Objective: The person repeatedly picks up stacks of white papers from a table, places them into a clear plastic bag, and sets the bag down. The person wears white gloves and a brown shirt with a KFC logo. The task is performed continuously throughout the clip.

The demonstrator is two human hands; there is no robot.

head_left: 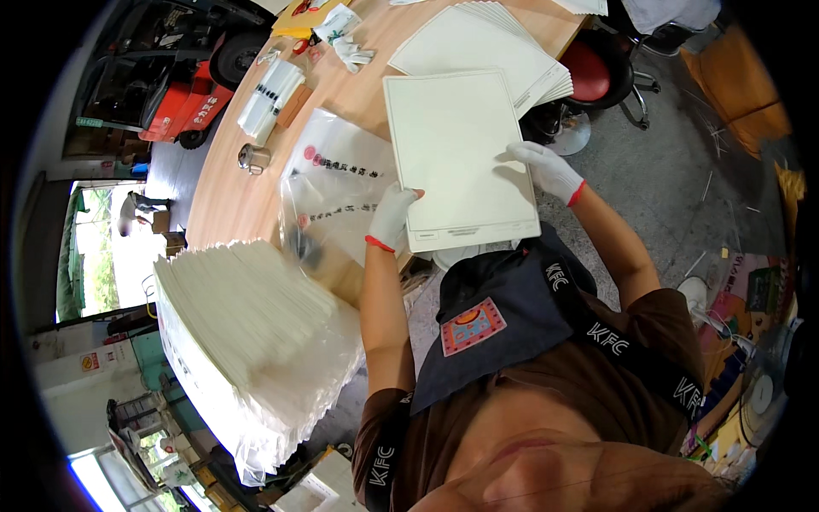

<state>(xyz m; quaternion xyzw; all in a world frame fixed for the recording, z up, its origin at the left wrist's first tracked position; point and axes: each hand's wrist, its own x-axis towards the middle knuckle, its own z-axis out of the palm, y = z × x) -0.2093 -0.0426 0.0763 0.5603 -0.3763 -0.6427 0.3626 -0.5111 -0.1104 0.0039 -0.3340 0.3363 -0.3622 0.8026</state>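
A cream-white card sheet (pixel 461 154) with a thin printed border and a small printed strip at its near end is held tilted in front of me. My left hand (pixel 392 215), in a white glove with a red cuff, grips its left edge; the bare thumb tip lies on top and the other fingers are hidden beneath. At the right edge, my right hand (pixel 553 171), gloved the same way, has its fingers stretched out over the sheet and casts a shadow on it. Beyond, similar sheets lie in a fanned stack (pixel 478 43) on the wooden table (pixel 223 183).
A tall stack of white sheets (pixel 247 307) in clear plastic stands at left. Printed plastic wrapping (pixel 337 175), a glass jar (pixel 253 159), a bundled white pack (pixel 271 98) and loose gloves (pixel 351 53) lie on the table. A red-seated chair (pixel 589 72) is at far right; a red forklift (pixel 188 107) is at far left.
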